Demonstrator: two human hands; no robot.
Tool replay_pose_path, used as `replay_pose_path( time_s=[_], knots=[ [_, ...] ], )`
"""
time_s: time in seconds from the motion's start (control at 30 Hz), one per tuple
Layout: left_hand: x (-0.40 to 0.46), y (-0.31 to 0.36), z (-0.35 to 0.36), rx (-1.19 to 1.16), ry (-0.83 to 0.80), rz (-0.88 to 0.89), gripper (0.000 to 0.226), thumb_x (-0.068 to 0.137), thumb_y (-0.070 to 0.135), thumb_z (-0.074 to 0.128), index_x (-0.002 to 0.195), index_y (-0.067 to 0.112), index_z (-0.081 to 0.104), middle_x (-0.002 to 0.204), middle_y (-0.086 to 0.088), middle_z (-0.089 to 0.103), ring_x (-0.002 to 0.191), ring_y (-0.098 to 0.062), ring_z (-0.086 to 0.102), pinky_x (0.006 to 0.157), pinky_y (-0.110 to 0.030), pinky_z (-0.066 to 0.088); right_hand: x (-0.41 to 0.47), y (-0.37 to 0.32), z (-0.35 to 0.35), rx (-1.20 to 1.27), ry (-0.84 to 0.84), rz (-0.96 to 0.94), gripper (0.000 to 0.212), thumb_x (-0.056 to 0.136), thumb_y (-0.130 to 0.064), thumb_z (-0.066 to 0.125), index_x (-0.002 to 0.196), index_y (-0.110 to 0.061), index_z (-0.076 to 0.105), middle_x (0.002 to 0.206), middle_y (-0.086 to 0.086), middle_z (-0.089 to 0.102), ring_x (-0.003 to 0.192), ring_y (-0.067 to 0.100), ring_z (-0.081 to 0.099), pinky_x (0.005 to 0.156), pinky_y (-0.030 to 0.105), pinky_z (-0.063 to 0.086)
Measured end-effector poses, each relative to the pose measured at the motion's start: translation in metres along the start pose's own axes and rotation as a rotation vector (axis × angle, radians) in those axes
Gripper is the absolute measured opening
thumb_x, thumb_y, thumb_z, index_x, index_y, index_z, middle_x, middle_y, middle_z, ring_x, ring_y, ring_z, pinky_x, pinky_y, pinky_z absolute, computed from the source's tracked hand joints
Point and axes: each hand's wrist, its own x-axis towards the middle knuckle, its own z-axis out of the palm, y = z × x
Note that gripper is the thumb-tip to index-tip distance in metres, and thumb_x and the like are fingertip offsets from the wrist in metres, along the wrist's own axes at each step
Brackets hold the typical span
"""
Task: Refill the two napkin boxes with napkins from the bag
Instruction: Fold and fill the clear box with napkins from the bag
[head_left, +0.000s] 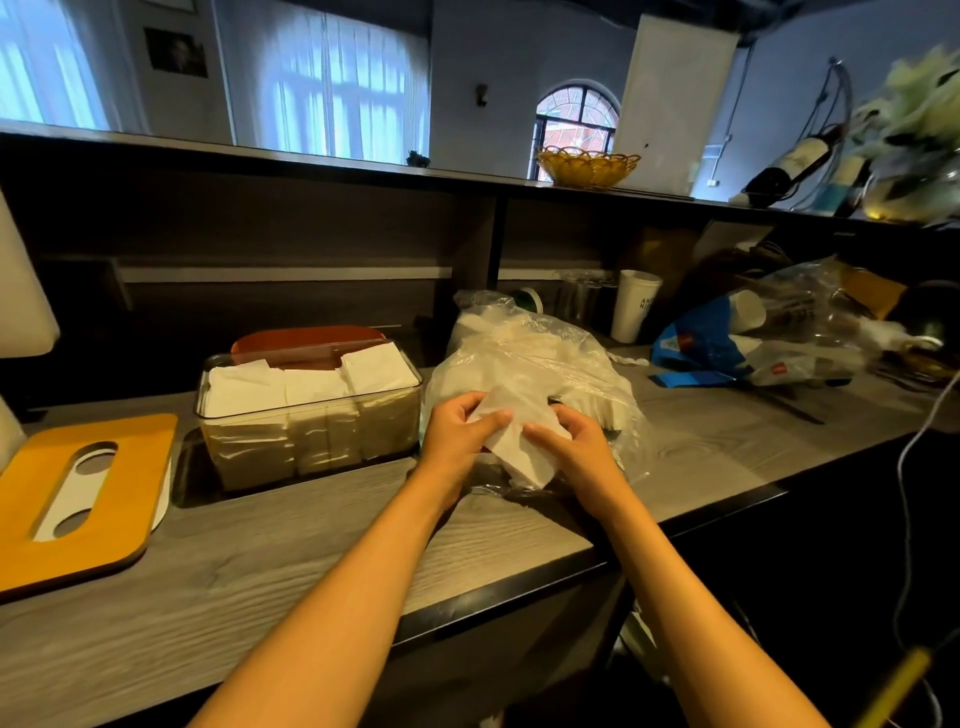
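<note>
A clear plastic bag (524, 348) full of white napkins lies on the grey wooden counter (291, 551). Both my hands are at its near end. My left hand (457, 431) and my right hand (571, 441) each pinch a stack of white napkins (519, 447) held between them at the bag's mouth. To the left stands a clear napkin box (311, 426) with no lid, packed with upright white napkins. Behind it I see a brown-lidded box (306, 340), mostly hidden. An orange wooden lid (78, 493) with an oval slot lies at the far left.
A white paper cup (635, 306) stands behind the bag. Crumpled blue and clear plastic bags (753, 338) clutter the right of the counter. The counter's dark front edge (519, 592) runs diagonally. A cable (914, 467) hangs at the right. A yellow basket (587, 166) sits on the upper shelf.
</note>
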Motion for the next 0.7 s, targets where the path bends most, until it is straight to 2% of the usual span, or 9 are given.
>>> replay_pose_path(
  time_s=[0.07, 0.17, 0.23, 0.3, 0.4, 0.5, 0.57, 0.63, 0.7],
  knots=[
    [-0.001, 0.0, 0.001, -0.104, 0.014, -0.059, 0.025, 0.09, 0.018, 0.068, 0.114, 0.01, 0.066, 0.11, -0.01, 0.07, 0.103, -0.026, 0.068, 0.089, -0.041, 0.057, 0.002, 0.002, 0.0, -0.046, 0.06, -0.032, 0.009, 0.092, -0.017, 0.065, 0.101, -0.021, 0.067, 0.094, 0.003, 0.072, 0.089, 0.026, 0.068, 0.072, 0.032, 0.056],
    [-0.009, 0.006, 0.007, -0.369, -0.132, -0.221, 0.019, 0.095, 0.021, 0.061, 0.111, 0.012, 0.064, 0.114, -0.012, 0.069, 0.106, -0.025, 0.066, 0.095, -0.04, 0.053, 0.002, -0.001, -0.001, 0.132, 0.141, -0.062, 0.013, 0.094, -0.015, 0.06, 0.105, -0.02, 0.065, 0.098, 0.004, 0.073, 0.09, 0.024, 0.07, 0.076, 0.037, 0.058],
    [-0.013, 0.007, 0.011, -0.412, -0.246, -0.281, 0.023, 0.094, 0.026, 0.06, 0.114, 0.016, 0.063, 0.118, -0.012, 0.069, 0.111, -0.026, 0.065, 0.099, -0.041, 0.051, 0.002, -0.001, -0.001, 0.223, 0.096, -0.067, 0.019, 0.097, -0.011, 0.055, 0.112, -0.019, 0.062, 0.105, 0.004, 0.072, 0.094, 0.02, 0.071, 0.077, 0.033, 0.059],
    [-0.015, 0.004, 0.019, -0.37, -0.287, -0.315, 0.032, 0.093, 0.031, 0.059, 0.121, 0.018, 0.062, 0.12, -0.009, 0.069, 0.114, -0.025, 0.064, 0.099, -0.041, 0.051, 0.002, 0.001, 0.002, 0.109, 0.015, -0.063, 0.02, 0.1, -0.011, 0.051, 0.115, -0.017, 0.061, 0.107, 0.003, 0.07, 0.094, 0.015, 0.069, 0.077, 0.028, 0.056],
    [-0.009, 0.001, 0.026, -0.404, -0.1, -0.355, 0.035, 0.102, 0.026, 0.05, 0.132, 0.011, 0.055, 0.112, -0.008, 0.069, 0.105, -0.024, 0.065, 0.093, -0.041, 0.053, 0.006, 0.008, 0.005, -0.095, 0.003, -0.098, 0.018, 0.101, -0.013, 0.048, 0.11, -0.017, 0.064, 0.1, 0.002, 0.068, 0.091, 0.016, 0.065, 0.075, 0.025, 0.052],
    [0.001, 0.003, 0.014, -0.533, 0.039, -0.363, 0.034, 0.104, 0.025, 0.047, 0.133, 0.009, 0.052, 0.117, -0.015, 0.067, 0.106, -0.03, 0.064, 0.091, -0.046, 0.052, 0.01, 0.01, -0.002, -0.17, 0.3, -0.137, 0.014, 0.099, -0.016, 0.053, 0.103, -0.017, 0.067, 0.093, -0.003, 0.068, 0.086, 0.01, 0.064, 0.075, 0.022, 0.051],
    [0.003, 0.007, 0.005, -0.588, 0.065, -0.375, 0.03, 0.104, 0.023, 0.046, 0.13, 0.009, 0.053, 0.118, -0.019, 0.067, 0.104, -0.032, 0.066, 0.089, -0.046, 0.053, 0.01, 0.014, -0.009, -0.24, 0.406, -0.118, 0.009, 0.096, -0.018, 0.059, 0.098, -0.019, 0.069, 0.09, -0.004, 0.069, 0.086, 0.008, 0.065, 0.079, 0.026, 0.054],
    [0.003, 0.009, -0.002, -0.578, 0.084, -0.39, 0.031, 0.103, 0.02, 0.047, 0.129, 0.006, 0.053, 0.115, -0.02, 0.068, 0.101, -0.033, 0.068, 0.083, -0.044, 0.055, 0.01, 0.019, -0.009, -0.343, 0.304, -0.017, 0.006, 0.092, -0.021, 0.065, 0.095, -0.022, 0.07, 0.089, -0.006, 0.068, 0.087, 0.01, 0.065, 0.08, 0.028, 0.055],
    [0.005, 0.009, -0.006, -0.529, 0.117, -0.399, 0.036, 0.101, 0.02, 0.052, 0.134, 0.005, 0.052, 0.12, -0.021, 0.067, 0.107, -0.035, 0.066, 0.085, -0.045, 0.055, 0.011, 0.022, -0.005, -0.541, 0.146, 0.059, 0.022, 0.086, -0.036, 0.07, 0.104, -0.023, 0.072, 0.093, -0.008, 0.067, 0.087, 0.011, 0.064, 0.077, 0.029, 0.055]
  ],
)
